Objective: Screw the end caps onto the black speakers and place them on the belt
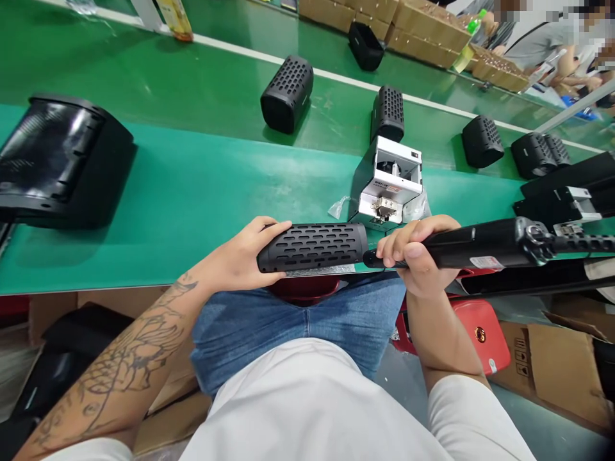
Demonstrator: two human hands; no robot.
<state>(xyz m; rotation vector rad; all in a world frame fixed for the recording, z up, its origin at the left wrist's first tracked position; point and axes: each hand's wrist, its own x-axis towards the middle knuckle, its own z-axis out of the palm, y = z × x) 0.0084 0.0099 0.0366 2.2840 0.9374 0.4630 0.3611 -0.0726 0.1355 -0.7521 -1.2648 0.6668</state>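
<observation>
My left hand grips the left end of a black perforated housing that lies lengthwise along the front edge of the bench. Slotted holes cover its upper face. In my right hand is a black electric screwdriver, held level, with my fingers wrapped round its front part. Its dark tip is close to the right end of the housing; whether they touch I cannot tell. Just behind the two hands stands a white and black screw feeder, beside a clear plastic bag.
Several more black perforated housings stand on the green conveyor belt behind the bench. A large black box-shaped casing sits at the left. Cardboard trays and other people are at the far right. A red stool is below.
</observation>
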